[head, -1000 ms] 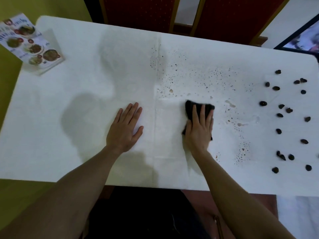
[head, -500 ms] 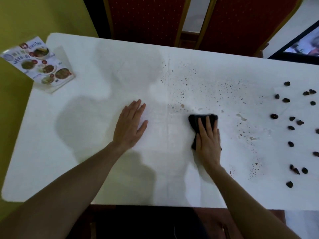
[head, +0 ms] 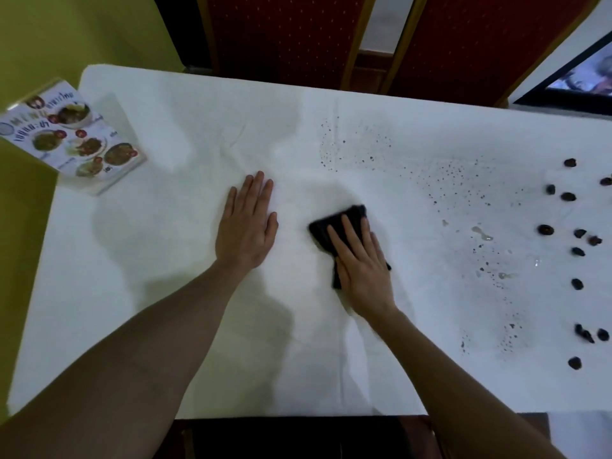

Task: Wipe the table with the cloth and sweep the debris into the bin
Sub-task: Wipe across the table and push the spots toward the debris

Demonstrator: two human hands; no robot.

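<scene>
A white table (head: 132,293) fills the view. My right hand (head: 359,260) presses flat, fingers straight, on a black cloth (head: 331,226) near the table's middle. A hand's width to the left, my left hand (head: 246,226) lies flat on the bare tabletop, fingers together. Fine dark specks (head: 357,150) and small wet drops (head: 482,233) spread to the right of the cloth. Several larger dark debris pieces (head: 578,251) are scattered along the right side. No bin is in view.
A printed menu card (head: 71,134) lies on the far left corner, partly over the edge. Two red chairs (head: 284,31) stand behind the far edge. A dark-framed screen (head: 583,74) sits at the far right. The wall on the left is yellow-green.
My right hand has slid the black cloth leftward across the table, closer to my left hand. The specks that were just above the cloth are gone. The left hand stayed put.
</scene>
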